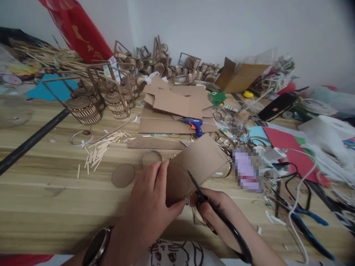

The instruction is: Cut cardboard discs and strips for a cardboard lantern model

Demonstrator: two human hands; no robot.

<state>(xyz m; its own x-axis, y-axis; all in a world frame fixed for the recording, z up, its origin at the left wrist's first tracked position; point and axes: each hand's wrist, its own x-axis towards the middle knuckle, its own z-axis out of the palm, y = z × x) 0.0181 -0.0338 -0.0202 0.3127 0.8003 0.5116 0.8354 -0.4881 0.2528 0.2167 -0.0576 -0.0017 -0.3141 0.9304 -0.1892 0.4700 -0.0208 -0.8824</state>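
My left hand [155, 192] grips a piece of brown cardboard [203, 157], its fingers over the left side and the thumb at the lower edge. A circle outline is drawn on the cardboard near my fingers. In my right hand [219, 208] is a pair of black-handled scissors [222, 218], with a blade lying over the cardboard by the right of the drawn circle. How far the blades are apart I cannot tell. Left of my left hand lies a round cardboard disc [123, 176]. A thin ring [151, 157] rests just beyond my fingers.
Small wooden sticks [98, 153] lie scattered at left, near several little slatted buckets [83, 107]. A blue hot glue gun [194, 123] rests by stacked cardboard [177, 103]. Blue-handled pliers [309, 229] and a white cable [298, 199] lie at right.
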